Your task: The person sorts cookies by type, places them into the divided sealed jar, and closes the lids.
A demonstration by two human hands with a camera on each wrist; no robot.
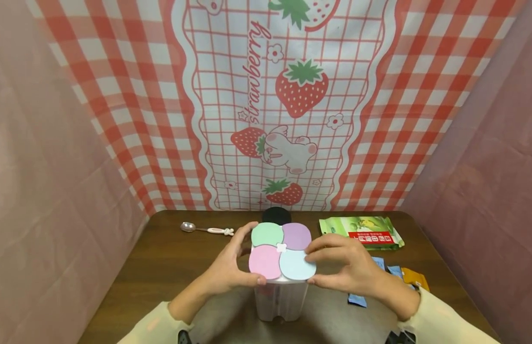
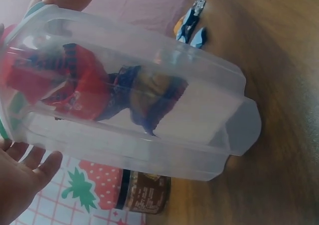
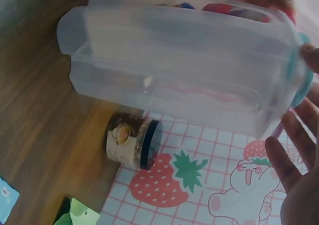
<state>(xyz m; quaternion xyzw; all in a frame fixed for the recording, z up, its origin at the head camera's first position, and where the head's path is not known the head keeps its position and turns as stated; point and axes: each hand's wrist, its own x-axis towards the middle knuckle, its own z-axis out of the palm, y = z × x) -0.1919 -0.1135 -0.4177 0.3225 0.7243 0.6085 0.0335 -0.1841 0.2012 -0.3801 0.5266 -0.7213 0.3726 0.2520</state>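
container (image 1: 279, 300): on table (image 1: 162, 272) | spoon (image 1: 216, 231): left | jar (image 1: 276, 215): behind | packet (image 1: 362, 228), sachets (image 1: 414, 277): right

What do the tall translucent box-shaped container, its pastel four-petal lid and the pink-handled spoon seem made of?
The container seems smooth, moulded plastic: a red packet shows through its wall. The lid is probably plastic too, opaque and matte, with flat colours. The spoon has a shiny, likely metal bowl; its handle may be plastic, too small to tell.

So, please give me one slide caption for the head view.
Left hand and right hand hold the pastel four-petal lid of a tall translucent plastic container at a brown wood-grain table.
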